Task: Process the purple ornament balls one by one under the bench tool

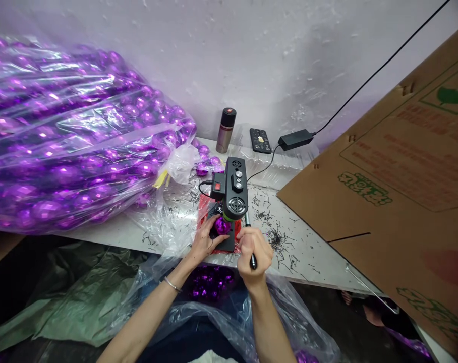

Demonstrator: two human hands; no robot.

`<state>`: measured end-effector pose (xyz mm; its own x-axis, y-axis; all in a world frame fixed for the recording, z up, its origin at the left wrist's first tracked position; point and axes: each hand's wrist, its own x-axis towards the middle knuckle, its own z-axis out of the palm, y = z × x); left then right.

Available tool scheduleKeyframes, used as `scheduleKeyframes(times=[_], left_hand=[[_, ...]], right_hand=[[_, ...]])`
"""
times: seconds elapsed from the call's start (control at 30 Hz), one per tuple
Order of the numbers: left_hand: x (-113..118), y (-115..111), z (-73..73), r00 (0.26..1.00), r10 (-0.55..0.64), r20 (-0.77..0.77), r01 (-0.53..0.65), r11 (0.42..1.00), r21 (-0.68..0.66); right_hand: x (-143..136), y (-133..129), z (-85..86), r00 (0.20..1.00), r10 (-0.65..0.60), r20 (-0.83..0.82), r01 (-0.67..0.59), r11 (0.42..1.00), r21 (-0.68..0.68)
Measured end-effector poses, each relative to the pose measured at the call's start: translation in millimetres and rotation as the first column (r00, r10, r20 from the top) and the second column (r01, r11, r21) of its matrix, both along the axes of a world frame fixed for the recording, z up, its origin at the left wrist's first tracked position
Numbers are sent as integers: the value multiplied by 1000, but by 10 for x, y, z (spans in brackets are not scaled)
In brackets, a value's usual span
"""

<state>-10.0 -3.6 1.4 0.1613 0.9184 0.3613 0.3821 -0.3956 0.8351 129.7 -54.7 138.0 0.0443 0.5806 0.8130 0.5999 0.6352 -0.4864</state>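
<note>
A small black machine [236, 186] with round vents, buttons and a red switch stands on the white table. Under its head sits a shiny purple ball [222, 226] on the black base. My left hand [205, 239] holds this ball, thumb on the near side and fingers on the far side. On the right, my right hand [254, 252] is wrapped round the black handle [253, 261] of the machine's lever. Red plastic [204, 206] lies beneath the base.
A big clear bag of purple balls [73, 136] fills the left. Behind are a bottle [226, 131], a phone [260, 140] and a power adapter [296, 139]. A cardboard box [395, 186] stands right. Black bits [276, 239] litter the table [316, 262]; an open plastic bag lies over my lap.
</note>
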Motion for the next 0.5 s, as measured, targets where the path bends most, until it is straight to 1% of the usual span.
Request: scheduleKeyframes(times=[0.1, 0.23, 0.37, 0.5], left_hand=[[6, -5, 20, 999, -10, 38, 11, 999, -32], [13, -9, 58, 996, -11, 93, 18, 998, -67], [9, -20, 78, 995, -18, 99, 25, 997, -71], [2, -30, 85, 995, -26, 97, 31, 998, -52]], right_hand=[[-14, 3, -125, 1000, -29, 6, 28, 999, 40], [-32, 31, -251, 999, -44, -27, 45, 996, 72], [-51, 54, -326, 998, -48, -28, 50, 993, 109], [-59, 49, -367, 998, -55, -37, 58, 993, 100]])
